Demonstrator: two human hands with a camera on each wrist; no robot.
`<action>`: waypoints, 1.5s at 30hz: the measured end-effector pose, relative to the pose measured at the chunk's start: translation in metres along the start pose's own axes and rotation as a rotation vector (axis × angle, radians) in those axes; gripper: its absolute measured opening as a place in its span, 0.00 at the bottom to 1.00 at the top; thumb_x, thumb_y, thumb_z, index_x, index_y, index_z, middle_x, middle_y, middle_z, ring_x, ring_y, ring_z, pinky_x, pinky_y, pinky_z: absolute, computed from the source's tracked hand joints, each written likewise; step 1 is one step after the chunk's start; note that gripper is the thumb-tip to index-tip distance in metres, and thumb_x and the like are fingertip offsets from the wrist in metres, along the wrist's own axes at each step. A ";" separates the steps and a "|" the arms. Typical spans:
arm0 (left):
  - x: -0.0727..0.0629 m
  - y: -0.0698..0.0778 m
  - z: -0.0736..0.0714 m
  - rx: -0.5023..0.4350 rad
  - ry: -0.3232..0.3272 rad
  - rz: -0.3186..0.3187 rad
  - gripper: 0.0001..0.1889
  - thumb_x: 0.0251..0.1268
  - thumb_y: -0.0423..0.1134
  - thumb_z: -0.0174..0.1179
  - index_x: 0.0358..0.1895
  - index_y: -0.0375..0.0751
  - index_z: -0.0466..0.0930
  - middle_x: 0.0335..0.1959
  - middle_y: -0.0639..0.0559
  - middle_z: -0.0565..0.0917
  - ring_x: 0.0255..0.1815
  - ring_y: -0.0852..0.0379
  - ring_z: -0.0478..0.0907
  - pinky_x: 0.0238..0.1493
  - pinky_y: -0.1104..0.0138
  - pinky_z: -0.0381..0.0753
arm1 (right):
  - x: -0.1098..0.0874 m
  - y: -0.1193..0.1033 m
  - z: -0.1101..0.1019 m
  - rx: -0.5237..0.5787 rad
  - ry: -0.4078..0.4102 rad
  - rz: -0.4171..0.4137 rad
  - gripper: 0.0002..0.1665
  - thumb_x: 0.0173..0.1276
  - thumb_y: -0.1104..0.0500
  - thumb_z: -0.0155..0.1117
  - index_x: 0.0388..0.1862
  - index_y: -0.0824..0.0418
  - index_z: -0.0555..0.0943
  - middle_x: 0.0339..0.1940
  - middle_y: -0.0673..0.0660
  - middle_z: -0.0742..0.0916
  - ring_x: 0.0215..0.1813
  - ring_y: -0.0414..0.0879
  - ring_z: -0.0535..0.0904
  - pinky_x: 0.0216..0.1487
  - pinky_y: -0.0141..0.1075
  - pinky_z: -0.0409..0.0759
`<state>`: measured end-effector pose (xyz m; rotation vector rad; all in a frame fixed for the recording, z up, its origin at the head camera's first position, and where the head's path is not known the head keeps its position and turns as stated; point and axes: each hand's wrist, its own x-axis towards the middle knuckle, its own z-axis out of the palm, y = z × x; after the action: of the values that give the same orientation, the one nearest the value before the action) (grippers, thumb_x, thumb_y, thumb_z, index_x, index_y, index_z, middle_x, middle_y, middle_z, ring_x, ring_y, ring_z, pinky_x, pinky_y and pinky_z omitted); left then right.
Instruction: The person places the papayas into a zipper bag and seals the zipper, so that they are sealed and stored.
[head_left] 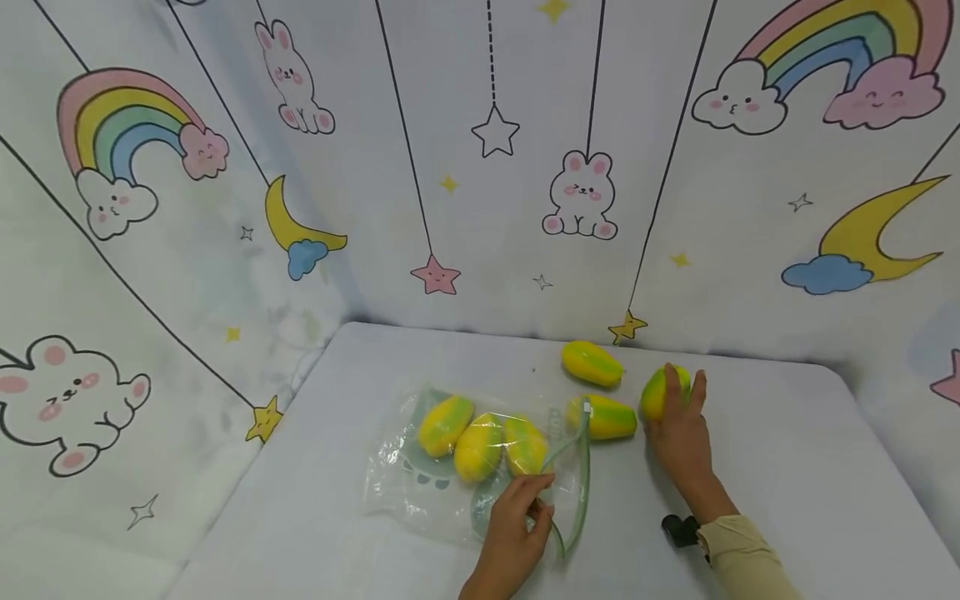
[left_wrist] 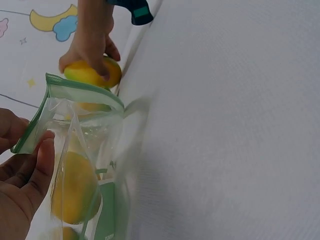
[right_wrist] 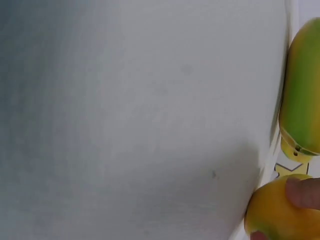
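Seemingly mid-bagging: a yellow-and-green oval fruit (head_left: 655, 398) is gripped toward the far side of the white bench (head_left: 787, 475).
The right hand (head_left: 681, 437) curls its fingers (head_left: 672, 387) round that fruit; the left hand's (head_left: 517, 523) pinch the green zip rim (head_left: 584, 492) of a clear plastic bag (head_left: 392, 492) containing three like fruits (head_left: 478, 450). The next move probably calls for bringing the gripped fruit to the rim, parted and clear of the loose fruit (head_left: 617, 419) beside it.
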<state>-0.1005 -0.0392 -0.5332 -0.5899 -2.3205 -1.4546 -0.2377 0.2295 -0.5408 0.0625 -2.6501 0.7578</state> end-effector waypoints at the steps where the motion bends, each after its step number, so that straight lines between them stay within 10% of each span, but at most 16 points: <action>1: 0.000 0.000 0.000 0.000 0.001 0.003 0.26 0.54 0.18 0.63 0.57 0.40 0.78 0.44 0.46 0.81 0.32 0.68 0.74 0.34 0.77 0.81 | 0.001 0.001 -0.001 0.007 -0.002 -0.014 0.60 0.55 0.72 0.69 0.79 0.53 0.45 0.74 0.80 0.48 0.20 0.62 0.73 0.19 0.52 0.75; 15: -0.003 -0.001 0.005 -0.009 0.002 0.010 0.26 0.53 0.18 0.63 0.56 0.40 0.78 0.44 0.43 0.81 0.32 0.68 0.75 0.34 0.78 0.81 | -0.003 0.007 -0.040 -0.067 -0.221 0.038 0.60 0.56 0.55 0.71 0.78 0.62 0.43 0.68 0.80 0.58 0.24 0.59 0.75 0.19 0.46 0.74; 23: -0.005 -0.002 0.006 0.012 -0.018 0.002 0.25 0.53 0.18 0.63 0.56 0.39 0.78 0.43 0.43 0.81 0.32 0.69 0.75 0.34 0.78 0.80 | -0.014 0.013 -0.038 -0.054 -0.077 -0.012 0.62 0.49 0.58 0.79 0.72 0.74 0.50 0.76 0.74 0.50 0.47 0.76 0.69 0.41 0.64 0.77; 35: -0.007 0.000 0.005 0.016 -0.033 -0.016 0.26 0.54 0.18 0.62 0.57 0.41 0.77 0.44 0.44 0.81 0.33 0.68 0.75 0.35 0.77 0.81 | -0.023 0.008 -0.030 -0.076 -0.049 -0.156 0.66 0.47 0.65 0.79 0.77 0.67 0.47 0.71 0.75 0.59 0.35 0.69 0.77 0.38 0.63 0.80; 45: -0.002 0.001 0.007 0.037 -0.024 0.019 0.24 0.55 0.19 0.63 0.56 0.38 0.78 0.43 0.44 0.81 0.33 0.69 0.74 0.34 0.80 0.80 | -0.029 0.009 -0.044 -0.010 -0.043 -0.074 0.63 0.48 0.67 0.77 0.76 0.69 0.47 0.72 0.75 0.58 0.50 0.73 0.73 0.45 0.68 0.77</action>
<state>-0.0982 -0.0329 -0.5362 -0.6204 -2.3483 -1.4004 -0.1971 0.2579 -0.5221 0.1745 -2.6759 0.7268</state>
